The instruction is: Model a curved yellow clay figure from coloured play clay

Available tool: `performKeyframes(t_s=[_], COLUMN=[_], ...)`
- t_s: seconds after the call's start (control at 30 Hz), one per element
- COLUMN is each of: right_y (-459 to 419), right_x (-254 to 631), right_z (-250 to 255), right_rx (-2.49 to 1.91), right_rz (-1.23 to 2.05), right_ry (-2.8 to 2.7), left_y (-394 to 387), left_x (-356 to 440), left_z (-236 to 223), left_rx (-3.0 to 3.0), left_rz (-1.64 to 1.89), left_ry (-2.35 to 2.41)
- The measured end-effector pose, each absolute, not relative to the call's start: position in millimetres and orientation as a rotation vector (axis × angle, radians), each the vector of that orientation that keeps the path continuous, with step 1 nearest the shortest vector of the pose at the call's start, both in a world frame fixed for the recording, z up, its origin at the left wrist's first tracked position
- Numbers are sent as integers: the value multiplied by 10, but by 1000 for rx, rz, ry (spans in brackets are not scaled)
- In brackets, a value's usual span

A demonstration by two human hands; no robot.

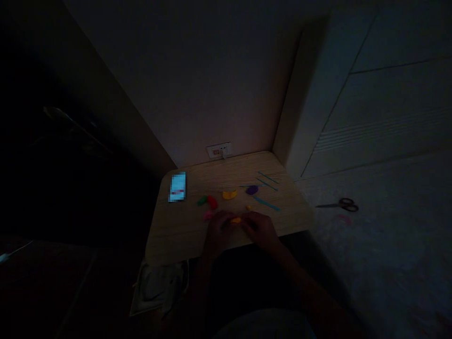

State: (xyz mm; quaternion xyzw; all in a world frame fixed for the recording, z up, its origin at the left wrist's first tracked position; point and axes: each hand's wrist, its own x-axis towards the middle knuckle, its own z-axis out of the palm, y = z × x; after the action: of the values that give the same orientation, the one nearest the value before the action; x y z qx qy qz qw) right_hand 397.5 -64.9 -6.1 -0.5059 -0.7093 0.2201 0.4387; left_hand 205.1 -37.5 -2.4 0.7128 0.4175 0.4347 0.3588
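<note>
Between the fingertips of my left hand (218,231) and my right hand (260,229) is a small piece of orange modelling clay (236,220), low over the front of the wooden table (176,235). Both hands are closed on it. A tiny yellow-orange bit (248,207) lies just beyond my right fingers. Farther back rests a curved yellow piece (229,195), with a purple lump (252,190) to its right. Left of it are a red piece (212,202), a green piece (202,201) and a pink piece (208,215) close to my left hand.
Thin blue-green sticks (267,183) and a flat blue tool (266,203) lie at the table's right. A lit phone (177,187) is at the left. Scissors (348,205) lie on the floor at right. Behind is a wall socket (219,150); a tray (158,287) stands below left.
</note>
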Motion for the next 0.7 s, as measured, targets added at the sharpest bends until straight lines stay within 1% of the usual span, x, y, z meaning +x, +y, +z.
performKeyframes(t_s=[0.23, 0.4, 0.7], right_y=[-661, -674, -670], right_x=[3999, 4016, 4025], right_z=[-26, -31, -22], right_rx=[-1249, -1260, -1166], right_rz=[574, 629, 517], right_ry=[-1710, -1630, -1771], left_y=[-416, -443, -481], left_x=[2099, 2110, 2111], left_z=[70, 30, -2], left_rx=[1842, 1727, 1736], left_rz=[1098, 1147, 1066], left_ry=[1098, 1132, 1237])
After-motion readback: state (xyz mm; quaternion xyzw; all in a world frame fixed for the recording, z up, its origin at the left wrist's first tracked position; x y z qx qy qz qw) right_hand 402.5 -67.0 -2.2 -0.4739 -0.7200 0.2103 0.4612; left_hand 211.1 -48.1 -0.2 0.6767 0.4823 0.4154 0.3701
